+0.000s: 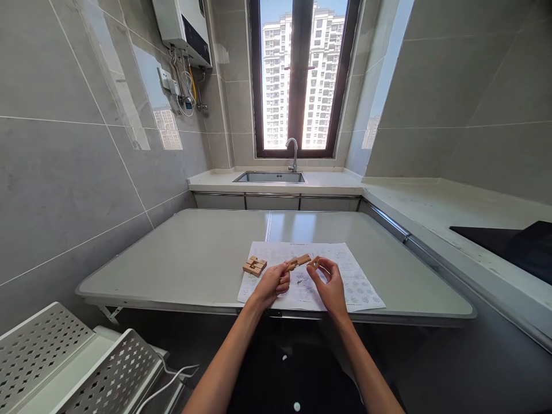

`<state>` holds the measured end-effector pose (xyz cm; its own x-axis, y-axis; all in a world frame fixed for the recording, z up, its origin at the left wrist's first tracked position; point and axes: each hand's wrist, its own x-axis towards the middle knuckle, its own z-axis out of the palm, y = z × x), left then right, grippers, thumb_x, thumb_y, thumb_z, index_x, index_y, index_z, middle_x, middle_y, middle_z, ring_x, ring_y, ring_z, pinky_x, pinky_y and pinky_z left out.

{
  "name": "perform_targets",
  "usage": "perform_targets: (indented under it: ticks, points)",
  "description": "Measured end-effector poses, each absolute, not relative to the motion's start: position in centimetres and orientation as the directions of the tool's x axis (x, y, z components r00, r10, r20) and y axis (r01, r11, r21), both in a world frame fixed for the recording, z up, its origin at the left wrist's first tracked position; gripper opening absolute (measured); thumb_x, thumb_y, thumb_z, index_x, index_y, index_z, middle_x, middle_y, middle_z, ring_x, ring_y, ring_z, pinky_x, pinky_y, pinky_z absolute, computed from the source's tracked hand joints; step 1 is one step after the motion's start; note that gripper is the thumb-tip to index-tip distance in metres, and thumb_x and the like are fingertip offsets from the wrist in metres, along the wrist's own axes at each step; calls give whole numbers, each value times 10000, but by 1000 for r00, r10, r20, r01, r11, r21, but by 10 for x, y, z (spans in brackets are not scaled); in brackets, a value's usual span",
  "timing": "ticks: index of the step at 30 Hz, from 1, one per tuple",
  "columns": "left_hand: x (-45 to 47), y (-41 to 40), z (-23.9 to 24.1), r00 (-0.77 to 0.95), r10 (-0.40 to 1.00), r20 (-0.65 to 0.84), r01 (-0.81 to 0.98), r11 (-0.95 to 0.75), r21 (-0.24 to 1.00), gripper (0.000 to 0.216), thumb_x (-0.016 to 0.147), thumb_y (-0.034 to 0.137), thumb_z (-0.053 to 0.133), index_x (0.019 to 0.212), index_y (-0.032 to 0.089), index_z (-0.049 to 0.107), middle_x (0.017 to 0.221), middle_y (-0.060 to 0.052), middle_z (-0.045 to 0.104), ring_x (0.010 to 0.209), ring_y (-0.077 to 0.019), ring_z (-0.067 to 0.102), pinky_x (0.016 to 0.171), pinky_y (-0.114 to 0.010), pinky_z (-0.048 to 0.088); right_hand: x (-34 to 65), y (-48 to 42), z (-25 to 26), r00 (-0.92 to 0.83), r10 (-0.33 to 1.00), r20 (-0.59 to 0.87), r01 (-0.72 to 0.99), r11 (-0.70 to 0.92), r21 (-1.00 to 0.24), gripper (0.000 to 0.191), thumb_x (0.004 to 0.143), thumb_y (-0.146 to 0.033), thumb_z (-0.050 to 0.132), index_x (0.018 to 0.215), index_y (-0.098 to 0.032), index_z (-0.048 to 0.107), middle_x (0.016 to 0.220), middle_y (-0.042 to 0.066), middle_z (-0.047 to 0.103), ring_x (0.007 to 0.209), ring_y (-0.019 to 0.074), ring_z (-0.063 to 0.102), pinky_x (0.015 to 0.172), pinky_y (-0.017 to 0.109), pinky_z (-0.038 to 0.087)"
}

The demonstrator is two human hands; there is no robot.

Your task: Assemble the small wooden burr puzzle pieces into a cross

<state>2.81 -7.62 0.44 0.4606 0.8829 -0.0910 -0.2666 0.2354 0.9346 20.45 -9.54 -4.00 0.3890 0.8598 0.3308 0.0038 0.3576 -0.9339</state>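
My left hand (pixel 276 282) is closed on a notched wooden puzzle piece (pixel 302 260), a long stick whose far end points up and to the right. Between the thumb and fingers of my right hand (pixel 331 284) is a smaller wooden block (pixel 315 263), close to the tip of that stick; whether the two touch I cannot tell. Left of my hands, several wooden pieces sit together as a flat notched cluster (pixel 255 265) on the edge of a printed sheet (pixel 357 282). The sheet carries small line diagrams and lies under both hands.
The sheet rests on a pale folding table (pixel 181 253). Beyond it stands a white counter with a sink (pixel 269 177) and a faucet (pixel 294 154). White perforated racks (pixel 116 368) are at the lower left, with a cable beside them. A dark object (pixel 517 244) sits on the right counter.
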Motion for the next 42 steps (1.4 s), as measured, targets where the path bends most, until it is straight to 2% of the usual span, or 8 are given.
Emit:
perform_targets:
  ticks: [4, 12, 20, 27, 34, 42]
  points:
    - [23, -79, 3, 518, 844, -140, -288, 326, 901, 267, 908, 428, 615, 914, 170, 546, 506, 134, 283, 368, -36, 166, 387, -190, 92, 205, -95, -42, 346, 856, 385, -51, 427, -903, 509, 785, -489, 784, 1165, -216, 582, 1306, 132, 631, 1187, 289, 633, 1071, 524, 482]
    - [17, -77, -3, 564, 816, -128, -337, 368, 867, 231, 934, 382, 595, 867, 168, 542, 500, 131, 274, 364, -30, 158, 364, -168, 100, 206, -99, -40, 287, 850, 443, -77, 481, -873, 440, 833, -461, 749, 1162, -232, 567, 1382, 131, 584, 1228, 283, 610, 1096, 542, 459]
    - [18, -78, 0, 589, 790, -167, -282, 395, 874, 242, 928, 402, 609, 925, 163, 574, 475, 139, 273, 354, -27, 132, 350, -146, 110, 209, -104, -37, 226, 844, 486, -125, 520, -845, 405, 864, -453, 729, 1165, -240, 563, 1405, 136, 578, 1319, 301, 551, 1110, 553, 448]
    - [19, -75, -4, 584, 794, -172, -278, 394, 876, 242, 929, 395, 597, 893, 157, 573, 466, 140, 270, 338, -22, 146, 347, -144, 114, 210, -105, -37, 160, 855, 493, -163, 515, -841, 419, 848, -411, 758, 1184, -249, 568, 1442, 127, 563, 1353, 303, 526, 1121, 552, 447]
    - [20, -76, -5, 562, 813, -148, -253, 340, 906, 294, 904, 446, 630, 885, 159, 566, 444, 152, 274, 326, -15, 119, 351, -154, 96, 210, -107, -36, 170, 852, 495, -130, 517, -846, 463, 838, -411, 765, 1235, -244, 596, 1428, 119, 581, 1303, 308, 565, 1111, 560, 458]
    - [20, -77, -5, 573, 806, -150, -250, 346, 904, 280, 900, 438, 642, 903, 167, 573, 453, 152, 272, 326, -18, 130, 355, -167, 92, 209, -112, -27, 100, 840, 534, -53, 540, -840, 437, 866, -412, 735, 1269, -267, 648, 1423, 82, 585, 1367, 313, 502, 1138, 565, 436]
